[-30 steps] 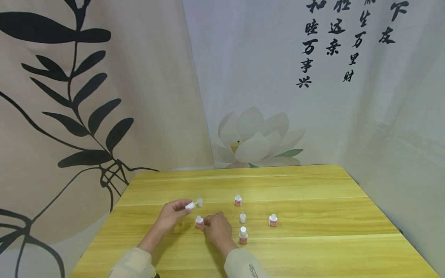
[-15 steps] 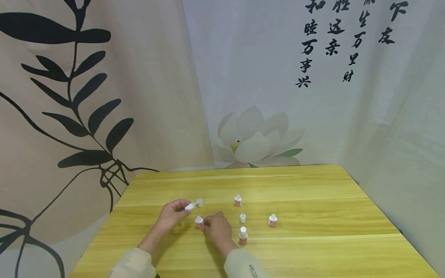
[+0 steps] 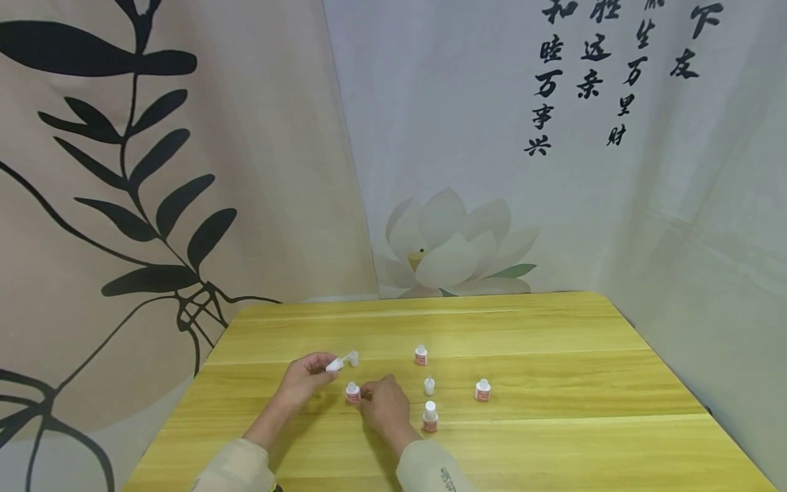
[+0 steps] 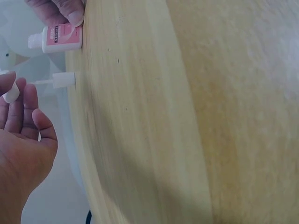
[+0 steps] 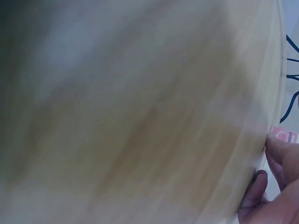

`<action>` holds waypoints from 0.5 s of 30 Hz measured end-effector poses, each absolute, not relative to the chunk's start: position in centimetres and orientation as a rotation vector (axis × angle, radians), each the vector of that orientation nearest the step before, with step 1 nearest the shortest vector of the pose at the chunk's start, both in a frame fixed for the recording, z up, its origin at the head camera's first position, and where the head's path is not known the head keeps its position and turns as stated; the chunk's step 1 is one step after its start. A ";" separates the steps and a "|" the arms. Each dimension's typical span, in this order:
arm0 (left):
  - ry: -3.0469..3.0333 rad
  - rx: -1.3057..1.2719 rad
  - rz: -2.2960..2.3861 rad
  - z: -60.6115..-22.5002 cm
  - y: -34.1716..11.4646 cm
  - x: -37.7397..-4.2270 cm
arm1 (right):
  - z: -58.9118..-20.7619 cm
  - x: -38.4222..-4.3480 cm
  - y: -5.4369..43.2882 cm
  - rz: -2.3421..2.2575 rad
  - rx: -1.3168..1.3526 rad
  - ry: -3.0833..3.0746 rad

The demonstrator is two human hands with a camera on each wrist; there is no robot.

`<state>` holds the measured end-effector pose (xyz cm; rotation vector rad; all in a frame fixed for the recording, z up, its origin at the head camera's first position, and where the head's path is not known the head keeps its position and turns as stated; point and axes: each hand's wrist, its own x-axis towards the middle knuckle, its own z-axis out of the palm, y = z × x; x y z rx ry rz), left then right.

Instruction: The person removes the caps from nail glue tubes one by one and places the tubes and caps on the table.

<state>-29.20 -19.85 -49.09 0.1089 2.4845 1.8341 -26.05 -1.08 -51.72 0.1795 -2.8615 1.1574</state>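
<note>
My left hand (image 3: 300, 380) pinches a small white plastic piece (image 3: 335, 365) between thumb and fingertips, tilted above the table. Just beyond it, a white brush cap (image 4: 64, 80) stands upside down on the wood, its thin stem (image 4: 44, 82) pointing up toward the held piece. My right hand (image 3: 387, 408) holds a small bottle (image 3: 353, 393) at its side with thumb and fingertips. This bottle has a white top and a pink label and stands upright on the table. In the right wrist view, only part of its pink label (image 5: 285, 135) shows past the fingers.
Right of my hands, pink-labelled bottles stand upright: one at the back (image 3: 421, 355), one farther right (image 3: 482, 390) and a taller, white-capped bottle (image 3: 430, 416) nearer me. A loose white cap (image 3: 429, 387) stands between them. Behind the wooden table (image 3: 553, 451) hangs a printed curtain (image 3: 295, 205).
The white piece in my left fingers has tipped and shifted slightly left and down, leaving more of the stem showing. My right hand and the bottles have stayed in place.
</note>
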 end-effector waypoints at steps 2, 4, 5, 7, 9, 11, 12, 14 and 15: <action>2.492 0.100 1.827 -49.0 -19.8 -29.2 | -51.7 -26.0 -1.1 1.148 0.181 -2.862; 2.498 0.083 1.822 -49.0 -19.7 -29.3 | -51.7 -25.9 -1.1 1.127 0.188 -2.859; 2.501 0.074 1.823 -49.0 -19.6 -29.4 | -51.7 -25.9 -1.1 1.117 0.191 -2.858; 2.504 0.060 1.825 -49.1 -19.6 -29.4 | -51.7 -25.9 -1.1 1.104 0.197 -2.853; 2.508 0.048 1.825 -49.1 -19.5 -29.4 | -51.8 -25.9 -1.0 1.080 0.213 -2.844; 2.523 0.039 1.813 -49.0 -19.5 -29.4 | -51.8 -25.9 -1.0 1.067 0.223 -2.841; 2.530 0.035 1.804 -49.0 -19.6 -29.4 | -51.8 -25.9 -1.0 1.061 0.228 -2.839; 2.541 0.030 1.789 -49.1 -19.7 -29.4 | -51.7 -25.9 -1.0 1.065 0.234 -2.835; 2.544 0.030 1.781 -49.2 -19.7 -29.5 | -51.7 -25.9 -1.0 1.076 0.228 -2.841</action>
